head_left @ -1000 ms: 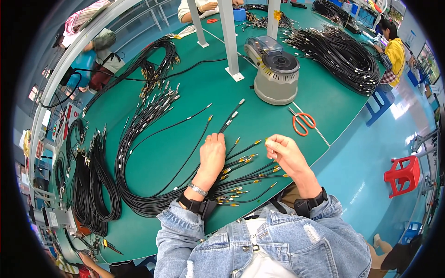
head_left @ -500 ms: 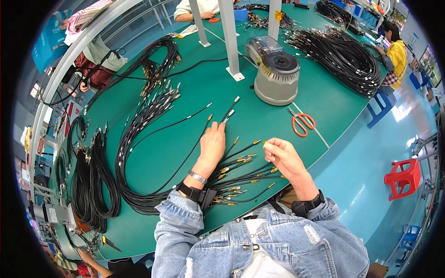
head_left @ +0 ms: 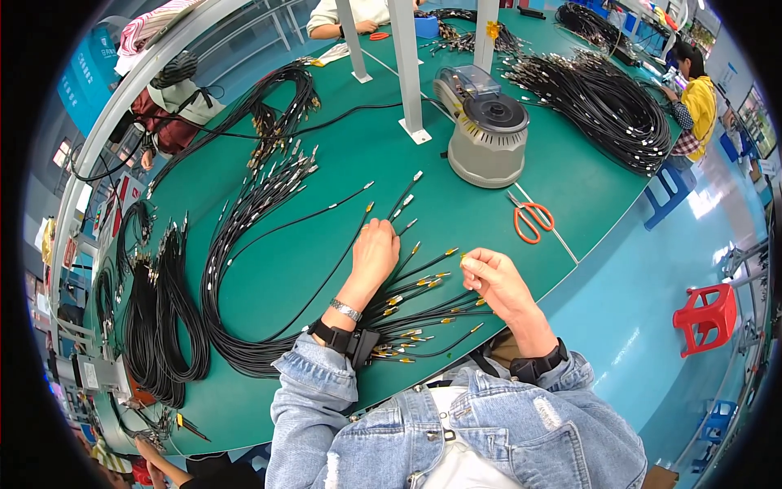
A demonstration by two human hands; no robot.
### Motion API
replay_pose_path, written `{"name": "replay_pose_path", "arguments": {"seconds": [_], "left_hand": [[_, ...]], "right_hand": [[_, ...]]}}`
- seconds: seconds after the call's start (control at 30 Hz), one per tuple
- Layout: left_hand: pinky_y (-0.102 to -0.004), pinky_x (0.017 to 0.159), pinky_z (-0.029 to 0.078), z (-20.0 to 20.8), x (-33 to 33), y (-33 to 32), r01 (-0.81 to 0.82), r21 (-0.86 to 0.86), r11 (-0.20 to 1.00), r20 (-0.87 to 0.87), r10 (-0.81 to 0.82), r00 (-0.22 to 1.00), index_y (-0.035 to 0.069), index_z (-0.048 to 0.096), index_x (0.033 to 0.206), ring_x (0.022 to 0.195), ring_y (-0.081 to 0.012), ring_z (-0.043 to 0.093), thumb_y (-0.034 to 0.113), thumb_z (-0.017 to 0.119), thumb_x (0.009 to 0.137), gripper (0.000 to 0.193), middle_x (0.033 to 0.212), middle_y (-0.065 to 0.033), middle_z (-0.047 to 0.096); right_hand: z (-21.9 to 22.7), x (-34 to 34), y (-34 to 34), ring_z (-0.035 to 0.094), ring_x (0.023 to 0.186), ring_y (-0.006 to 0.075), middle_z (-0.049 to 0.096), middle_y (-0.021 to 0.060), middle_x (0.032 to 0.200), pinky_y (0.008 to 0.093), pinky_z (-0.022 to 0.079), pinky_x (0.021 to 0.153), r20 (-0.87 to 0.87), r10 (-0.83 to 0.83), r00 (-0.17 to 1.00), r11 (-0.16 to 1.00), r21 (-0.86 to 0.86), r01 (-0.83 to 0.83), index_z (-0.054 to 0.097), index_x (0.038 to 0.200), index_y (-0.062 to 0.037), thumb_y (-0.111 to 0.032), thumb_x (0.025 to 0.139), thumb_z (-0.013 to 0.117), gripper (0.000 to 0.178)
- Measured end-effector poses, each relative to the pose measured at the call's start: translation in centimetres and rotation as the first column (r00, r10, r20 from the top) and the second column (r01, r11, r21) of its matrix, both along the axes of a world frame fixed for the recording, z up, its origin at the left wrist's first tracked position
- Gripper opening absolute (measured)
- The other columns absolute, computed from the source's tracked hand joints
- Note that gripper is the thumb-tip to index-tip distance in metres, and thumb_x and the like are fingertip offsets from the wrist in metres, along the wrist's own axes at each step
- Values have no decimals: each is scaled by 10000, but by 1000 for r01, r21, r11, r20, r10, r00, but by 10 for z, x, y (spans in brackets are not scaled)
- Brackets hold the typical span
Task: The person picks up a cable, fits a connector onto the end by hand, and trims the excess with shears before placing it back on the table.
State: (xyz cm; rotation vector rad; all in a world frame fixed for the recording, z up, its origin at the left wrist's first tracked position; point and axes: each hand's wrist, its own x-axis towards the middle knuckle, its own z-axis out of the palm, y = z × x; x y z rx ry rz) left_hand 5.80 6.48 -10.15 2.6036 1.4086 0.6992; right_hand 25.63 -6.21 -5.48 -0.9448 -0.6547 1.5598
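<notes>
My left hand [head_left: 375, 254] lies palm down on a bundle of thin black cables [head_left: 273, 359]. Its fingers are curled in on a black cable, though the fingertips are partly hidden. Just beyond them lie cable ends with white tips [head_left: 408, 200], and a yellow-wrapped cable end [head_left: 370, 207] sits close by on the left. My right hand [head_left: 497, 285] is raised to the right of the bundle, thumb and forefinger pinching a small piece of yellow tape [head_left: 463, 259]. Between and below the hands, several cable ends with yellow wraps [head_left: 429, 281] fan out to the right.
A grey round tape dispenser [head_left: 487, 134] stands beyond my hands, with orange-handled scissors [head_left: 533, 220] nearer. Grey posts [head_left: 406, 73] rise from the green table [head_left: 342, 171]. More cable bundles [head_left: 603, 106] lie far right and left. A red stool [head_left: 705, 318] stands on the floor. Other people work around.
My left hand has shifted slightly nearer to me, and a cable end beside its fingers now lies further right. The right hand has moved slightly, still pinching the yellow tape.
</notes>
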Motion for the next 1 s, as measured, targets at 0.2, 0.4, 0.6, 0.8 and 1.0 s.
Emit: {"name": "replay_pose_path", "arguments": {"seconds": [0.2,0.4,0.6,0.8,1.0], "left_hand": [[-280,552,452,25,6,-17,144,-498,855,452,114,885,-3,573,826,617,-179,580,62,601,812,72,721,-100,612],[-200,525,412,53,8,-48,324,-466,823,712,132,689,-6,589,824,579,-66,529,71,635,824,90,696,-44,607],[-234,486,427,62,8,-71,233,-2,972,605,-185,774,18,606,846,564,-108,554,6,701,742,141,699,-56,612],[-265,447,439,57,7,-77,209,327,922,459,-348,817,39,618,862,537,-170,579,-38,731,676,231,689,-63,611],[-261,443,434,55,5,-79,207,347,915,447,-356,821,42,605,914,523,-169,576,-38,737,667,292,671,-51,608]], "right_hand": [[-1,-6,-1,430,596,79,492,-11,666,226,371,580,17,15,1000,1000,-5,-15,573,826,-26,-130,864,605,114],[8,-18,-5,448,627,61,523,-14,702,206,375,584,130,-1,992,998,59,-7,585,850,-16,-127,866,607,114],[25,-34,-10,522,720,64,576,0,772,213,432,660,342,-84,936,985,171,26,597,870,16,-88,858,612,106],[26,-39,-10,563,782,73,620,26,844,225,460,721,391,-71,917,991,133,20,614,894,30,-82,856,616,118],[27,-40,-11,572,782,77,634,38,861,227,466,725,410,-65,910,994,109,22,621,895,34,-83,857,615,123]]}}
